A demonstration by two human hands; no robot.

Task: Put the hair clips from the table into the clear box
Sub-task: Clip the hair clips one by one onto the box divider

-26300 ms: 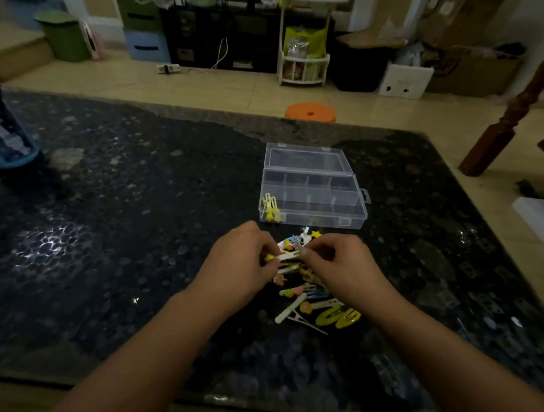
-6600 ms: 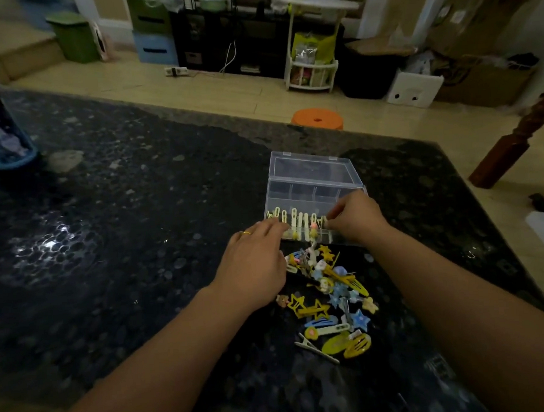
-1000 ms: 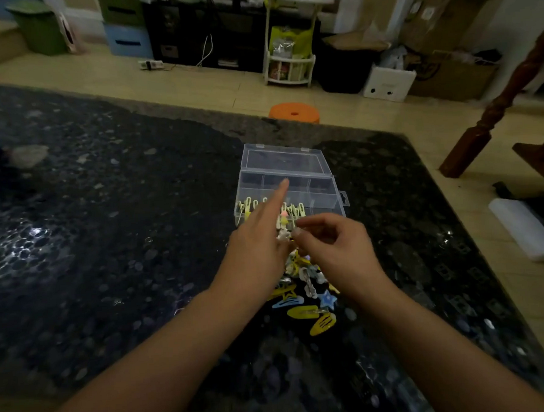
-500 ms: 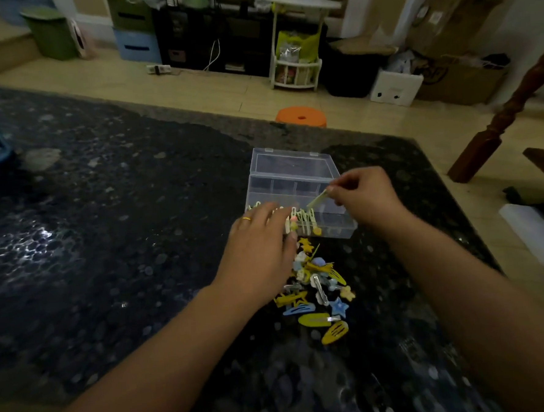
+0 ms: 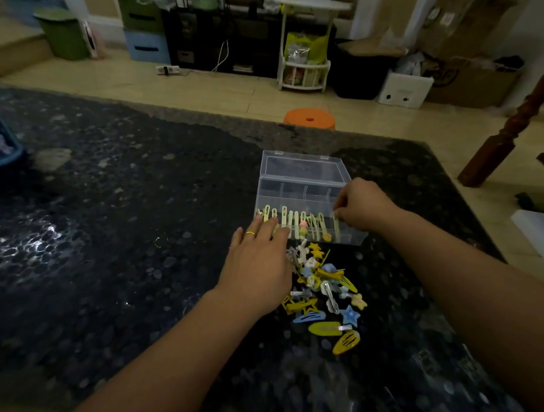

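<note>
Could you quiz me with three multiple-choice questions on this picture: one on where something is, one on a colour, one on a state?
1. Where is the pile of loose hair clips?
A. on the table in front of the clear box
B. on the floor
C. in the lid

2. What colour is the stool beyond the table?
A. green
B. orange
C. white

3. How is the clear box?
A. shut
B. upside down
C. open, lid tipped back

Answers: 1 A, the clips lie between the box and the person; 2 B, its top is plainly orange; 3 C, the compartments are uncovered and clips line the near wall.
</note>
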